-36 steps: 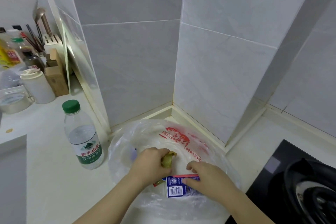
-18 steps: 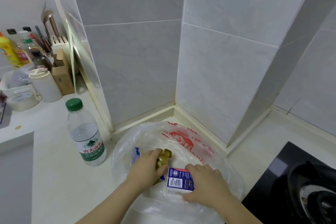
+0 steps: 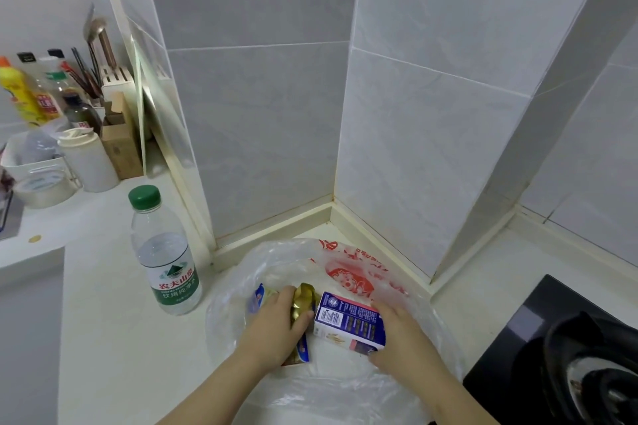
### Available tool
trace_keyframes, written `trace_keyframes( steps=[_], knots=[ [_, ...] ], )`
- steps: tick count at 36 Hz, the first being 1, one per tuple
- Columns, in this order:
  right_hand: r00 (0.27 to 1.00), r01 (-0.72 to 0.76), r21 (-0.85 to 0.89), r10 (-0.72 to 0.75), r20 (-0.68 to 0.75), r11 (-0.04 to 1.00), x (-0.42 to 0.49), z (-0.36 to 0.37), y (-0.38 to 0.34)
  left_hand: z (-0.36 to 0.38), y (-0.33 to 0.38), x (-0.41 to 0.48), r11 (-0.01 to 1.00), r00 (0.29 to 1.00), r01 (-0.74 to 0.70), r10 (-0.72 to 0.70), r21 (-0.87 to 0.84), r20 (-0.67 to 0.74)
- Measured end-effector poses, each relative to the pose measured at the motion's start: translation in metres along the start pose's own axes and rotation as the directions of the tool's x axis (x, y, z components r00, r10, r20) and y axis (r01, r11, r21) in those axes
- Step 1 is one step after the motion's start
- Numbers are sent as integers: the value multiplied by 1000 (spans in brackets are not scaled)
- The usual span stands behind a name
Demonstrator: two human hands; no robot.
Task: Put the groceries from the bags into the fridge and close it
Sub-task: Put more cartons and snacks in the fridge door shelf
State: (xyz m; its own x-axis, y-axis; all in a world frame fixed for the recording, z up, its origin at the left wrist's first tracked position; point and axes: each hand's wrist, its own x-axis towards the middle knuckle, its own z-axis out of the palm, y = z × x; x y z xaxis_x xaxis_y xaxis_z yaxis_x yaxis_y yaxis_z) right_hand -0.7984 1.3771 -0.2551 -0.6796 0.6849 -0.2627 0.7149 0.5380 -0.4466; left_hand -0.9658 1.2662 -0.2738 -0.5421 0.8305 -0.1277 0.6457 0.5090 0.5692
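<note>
Hands lie nearest the camera, both inside the mouth of the translucent plastic bag with red print (image 3: 359,272), which sits slumped on the white kitchen counter (image 3: 103,338). The left hand (image 3: 276,324) has its fingers wrapped around a crinkled gold foil packet (image 3: 304,300). The right hand (image 3: 404,338) grasps the right end of a blue and white rectangular carton (image 3: 348,323). Change over the last second: the carton, previously low in the bag with only its barcode end exposed, is now raised and shows a full side panel. Judgement: both items are being drawn out of the bag, and transfer to the fridge has not begun; no fridge is in view. The carton's long axis runs left to right, dipping slightly to the right, barcode end toward the left hand. The packet's long axis runs near to far, crimped end toward the wall. Further out, a clear water bottle with a green cap (image 3: 165,262) stands upright just beside the bag's left edge. The grey tiled wall (image 3: 259,114) closes the corner behind.
</note>
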Motion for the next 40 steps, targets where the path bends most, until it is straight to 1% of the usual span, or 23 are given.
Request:
trace_keyframes(
  steps=[2,4,6,9,11,14,16,19,21,23,25,26,29,31,32,34,35,38,40],
  knots=[
    [1000,1,-59,-2,-16,998,0,-2,-1,-1,1,-1,1000,1000,4,-4,-13,5],
    [999,16,-58,-19,-46,998,0,-3,-3,-4,2,0,999,1000,26,-25,-48,7],
    [997,32,15,-31,-73,999,0,-2,-6,-8,2,1,995,998,56,-56,-85,5],
    [995,28,231,-4,-104,972,-2,-1,-9,-12,1,2,984,995,102,-103,-149,0],
    [991,44,402,12,-137,915,-3,-2,-12,-15,2,2,967,991,120,-131,-224,-32],
    [983,77,618,45,-179,783,-5,-6,-19,-21,7,1,930,977,116,-170,-349,-128],
    [974,109,696,63,-216,709,-7,-9,-23,-26,11,0,902,970,100,-182,-420,-161],
    [955,180,761,74,-287,623,-10,-14,-29,-31,15,-2,872,970,103,-194,-478,-145],
    [948,199,831,113,-297,520,-12,-18,-31,-33,17,-5,860,972,106,-195,-498,-131],
    [945,186,888,171,-279,421,-12,-20,-32,-33,18,-8,857,973,99,-189,-506,-129],
    [938,162,920,234,-256,356,-13,-19,-33,-34,19,-11,846,975,95,-185,-524,-122],
    [937,158,939,255,-241,307,-13,-18,-33,-35,20,-13,839,977,91,-181,-536,-116],
    [943,145,987,292,-158,65,-15,-17,-36,-38,24,-19,789,976,78,-186,-609,-115],
    [956,118,989,281,-88,-90,-15,-14,-40,-41,28,-21,712,968,74,-218,-699,-120],
    [964,91,986,262,-51,-142,-16,-12,-42,-43,30,-21,669,965,80,-238,-739,-110],
    [972,19,979,234,30,-202,-17,-7,-48,-45,33,-21,608,964,100,-256,-788,-75],
    [970,-20,978,232,69,-209,-19,-5,-52,-45,33,-20,593,965,112,-255,-798,-54],
    [961,-105,977,233,148,-187,-20,1,-60,-46,35,-21,574,968,166,-250,-802,22],
    [968,-128,970,188,168,-206,-21,4,-64,-46,35,-23,548,966,204,-248,-811,75]
  ],
)
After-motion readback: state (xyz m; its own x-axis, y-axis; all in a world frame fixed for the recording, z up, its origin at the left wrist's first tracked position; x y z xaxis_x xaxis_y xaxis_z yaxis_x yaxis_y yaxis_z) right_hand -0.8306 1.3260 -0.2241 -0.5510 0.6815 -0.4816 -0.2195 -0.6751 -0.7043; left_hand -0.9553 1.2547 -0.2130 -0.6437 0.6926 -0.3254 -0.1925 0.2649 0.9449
